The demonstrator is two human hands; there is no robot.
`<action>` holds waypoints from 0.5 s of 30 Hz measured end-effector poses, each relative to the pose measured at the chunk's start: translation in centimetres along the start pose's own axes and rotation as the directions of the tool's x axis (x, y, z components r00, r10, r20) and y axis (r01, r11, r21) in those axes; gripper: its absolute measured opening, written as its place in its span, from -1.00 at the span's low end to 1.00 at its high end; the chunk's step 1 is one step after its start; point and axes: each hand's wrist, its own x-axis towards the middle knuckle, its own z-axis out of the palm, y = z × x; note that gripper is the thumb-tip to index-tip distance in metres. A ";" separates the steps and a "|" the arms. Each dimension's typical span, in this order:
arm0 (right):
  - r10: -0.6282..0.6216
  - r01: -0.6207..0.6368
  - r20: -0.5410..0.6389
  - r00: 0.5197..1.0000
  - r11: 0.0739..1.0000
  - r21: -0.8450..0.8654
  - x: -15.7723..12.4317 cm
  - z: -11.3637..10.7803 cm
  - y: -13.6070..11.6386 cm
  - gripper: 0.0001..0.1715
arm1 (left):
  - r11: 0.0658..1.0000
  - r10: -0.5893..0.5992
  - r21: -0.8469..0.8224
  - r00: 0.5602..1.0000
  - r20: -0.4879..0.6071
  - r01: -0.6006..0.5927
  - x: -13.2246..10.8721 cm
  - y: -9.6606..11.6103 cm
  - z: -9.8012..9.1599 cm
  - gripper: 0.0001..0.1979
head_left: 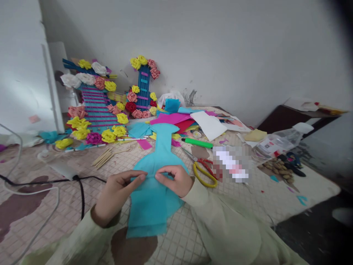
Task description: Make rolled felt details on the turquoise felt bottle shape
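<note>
The left hand [117, 191] and the right hand [178, 180] each pinched, thumb against forefinger, the far edge of a blue sheet [147, 211], their fingertips just beside each other. The sheet lay over the near part of a blue cutout [160, 160] on the bench [179, 241], reaching from the fingertips toward the person. Its long side ran roughly in line with the cutout, whose narrow neck pointed away toward the wall. Most of the sheet sat left of the right fingertips, so the left hand was nearer its middle. Scissors [196, 160] rested near the right hand.
</note>
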 end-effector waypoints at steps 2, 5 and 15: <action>-0.007 0.007 0.001 1.000 1.000 0.000 0.0 0.0 -0.1 -0.79 | 1.000 -0.002 0.010 1.000 0.005 0.002 0.0 -0.1 0.0 -0.78; -0.016 0.016 -0.005 1.000 1.000 -0.002 0.0 0.1 -0.1 -0.79 | 0.999 0.008 0.044 1.000 0.000 -0.008 -0.1 0.0 0.0 -0.78; -0.134 0.130 -0.075 0.988 0.990 -0.057 -0.1 0.0 -0.2 -0.81 | 0.996 0.046 0.078 0.999 -0.007 -0.045 -0.4 0.6 0.1 -0.73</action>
